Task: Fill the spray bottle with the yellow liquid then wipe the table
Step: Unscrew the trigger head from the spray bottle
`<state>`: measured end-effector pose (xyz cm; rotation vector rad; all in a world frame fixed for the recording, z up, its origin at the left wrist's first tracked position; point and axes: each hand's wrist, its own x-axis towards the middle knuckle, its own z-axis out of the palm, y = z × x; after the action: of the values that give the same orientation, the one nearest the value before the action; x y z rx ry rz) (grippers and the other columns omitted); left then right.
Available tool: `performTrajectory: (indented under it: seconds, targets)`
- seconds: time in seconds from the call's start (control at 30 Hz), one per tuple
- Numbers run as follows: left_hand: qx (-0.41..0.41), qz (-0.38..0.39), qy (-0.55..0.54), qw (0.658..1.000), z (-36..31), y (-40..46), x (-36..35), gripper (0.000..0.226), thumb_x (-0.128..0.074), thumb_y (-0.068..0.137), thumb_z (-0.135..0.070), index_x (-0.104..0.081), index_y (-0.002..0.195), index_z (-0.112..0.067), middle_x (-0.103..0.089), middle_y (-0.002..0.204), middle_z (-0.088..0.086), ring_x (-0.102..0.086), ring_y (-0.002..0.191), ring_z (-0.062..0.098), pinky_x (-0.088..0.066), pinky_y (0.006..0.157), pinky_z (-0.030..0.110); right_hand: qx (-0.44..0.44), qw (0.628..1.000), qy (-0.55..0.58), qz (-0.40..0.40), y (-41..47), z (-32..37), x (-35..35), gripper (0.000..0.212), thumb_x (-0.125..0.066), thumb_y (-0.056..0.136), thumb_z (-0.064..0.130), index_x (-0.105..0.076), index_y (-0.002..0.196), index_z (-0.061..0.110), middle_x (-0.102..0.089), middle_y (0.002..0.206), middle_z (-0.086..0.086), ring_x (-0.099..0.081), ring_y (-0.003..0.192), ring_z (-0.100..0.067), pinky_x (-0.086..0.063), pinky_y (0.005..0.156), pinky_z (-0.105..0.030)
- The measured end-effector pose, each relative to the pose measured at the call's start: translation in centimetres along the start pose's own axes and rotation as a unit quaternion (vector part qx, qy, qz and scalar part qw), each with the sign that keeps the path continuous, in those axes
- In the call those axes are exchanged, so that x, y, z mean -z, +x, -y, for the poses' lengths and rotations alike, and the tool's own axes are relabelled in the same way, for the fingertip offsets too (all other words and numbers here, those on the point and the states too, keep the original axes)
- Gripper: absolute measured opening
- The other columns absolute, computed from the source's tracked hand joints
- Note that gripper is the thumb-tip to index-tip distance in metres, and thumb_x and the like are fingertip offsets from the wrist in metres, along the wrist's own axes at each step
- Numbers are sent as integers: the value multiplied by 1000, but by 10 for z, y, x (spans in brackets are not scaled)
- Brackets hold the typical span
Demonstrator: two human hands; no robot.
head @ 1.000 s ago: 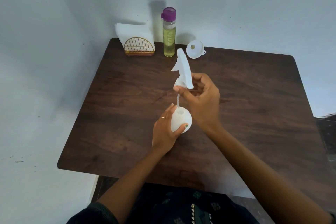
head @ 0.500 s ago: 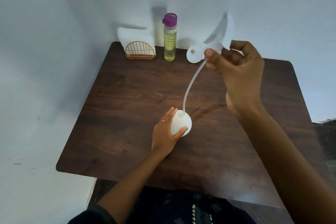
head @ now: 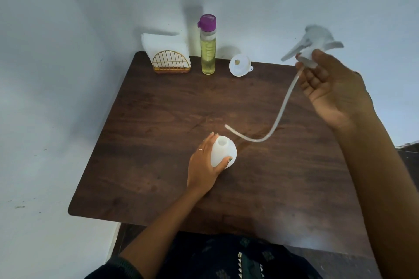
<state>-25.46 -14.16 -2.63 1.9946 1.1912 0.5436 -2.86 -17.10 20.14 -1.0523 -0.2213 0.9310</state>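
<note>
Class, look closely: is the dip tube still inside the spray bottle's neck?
No: the dip tube hangs clear of the spray bottle, whose mouth is open, held up by the right hand.

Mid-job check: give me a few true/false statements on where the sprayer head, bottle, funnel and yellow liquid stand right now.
1. The sprayer head is screwed onto the spray bottle. False: the right hand holds it up, off to the right, and its tube hangs free of the bottle's open neck.
2. The left hand grips the spray bottle on the table. True.
3. The funnel sits in the bottle's neck. False: it lies at the table's far edge.
4. The yellow liquid bottle stands capped beside the napkin holder. True.
</note>
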Motion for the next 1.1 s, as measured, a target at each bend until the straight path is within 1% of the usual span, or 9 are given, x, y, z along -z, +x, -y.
performTrajectory:
  seconds: [0.07, 0.23, 0.37, 0.53, 0.6, 0.7, 0.87, 1.0, 1.1]
  targets:
    - [0, 3, 1, 1000, 0, 0, 0, 71, -61, 84, -52, -31, 144, -30, -37, 151, -8, -45, 129, 16, -43, 104, 38, -75, 997, 2, -7, 12, -5, 22, 20, -63, 83, 12, -60, 102, 6, -69, 88, -6, -67, 76, -13, -53, 70, -21]
    - [-1, -3, 6, 1000, 0, 0, -1, 70, -61, 85, -50, -32, 144, -28, -38, 150, -6, -45, 129, 17, -43, 104, 39, -208, 978, -21, -27, 29, -44, 71, 11, -53, 88, 15, -60, 94, 8, -66, 75, -2, -65, 64, -8, -53, 61, -16]
    - [3, -3, 12, 1000, 0, 0, -1, 71, -62, 84, -50, -31, 144, -29, -38, 150, -6, -44, 130, 16, -42, 106, 39, -275, 960, -29, -45, 33, -92, 102, 11, -49, 90, 12, -59, 93, 8, -69, 69, -3, -66, 59, -10, -54, 58, -17]
    - [4, -10, 17, 1000, -2, 1, -1, 70, -64, 84, -48, -33, 143, -28, -39, 150, -6, -42, 132, 15, -42, 106, 40, -345, 933, -72, -77, 34, -144, 121, 9, -50, 90, 12, -59, 92, 9, -71, 67, -5, -67, 56, -12, -54, 54, -17]
    - [5, -10, 18, 1000, -2, 1, -1, 70, -64, 84, -48, -33, 143, -27, -39, 150, -6, -42, 132, 15, -41, 106, 40, -357, 926, -82, -89, 34, -158, 121, 8, -51, 90, 12, -58, 92, 8, -69, 73, -7, -67, 55, -13, -52, 52, -17]
    - [9, -10, 27, 1000, -4, 1, -1, 71, -62, 84, -50, -32, 144, -26, -38, 151, -5, -43, 132, 17, -41, 107, 39, -356, 922, -121, -95, 33, -170, 117, 7, -52, 90, 11, -57, 92, 8, -64, 85, -10, -62, 66, -15, -51, 52, -18]
    - [2, -17, 39, 999, -3, 1, -2, 71, -62, 83, -50, -29, 143, -32, -35, 152, -4, -41, 134, 20, -41, 106, 40, -323, 916, -203, -128, 34, -178, 107, 7, -54, 87, 5, -58, 84, 9, -62, 80, -8, -58, 68, -17, -46, 59, -22]
    - [0, -29, 66, 997, -5, -1, -2, 70, -54, 81, -60, -33, 141, -32, -38, 148, -4, -41, 128, 19, -44, 101, 40, -284, 916, -251, -134, 36, -182, 105, 10, -65, 83, 2, -60, 78, 10, -61, 80, -8, -58, 67, -14, -50, 62, -22]
    - [-8, -37, 72, 997, -5, 0, -2, 70, -51, 81, -62, -34, 141, -30, -44, 143, -3, -46, 124, 19, -46, 97, 45, -246, 914, -300, -120, 34, -187, 108, 11, -72, 79, 7, -62, 77, 3, -62, 86, -11, -60, 66, -16, -56, 68, -28]
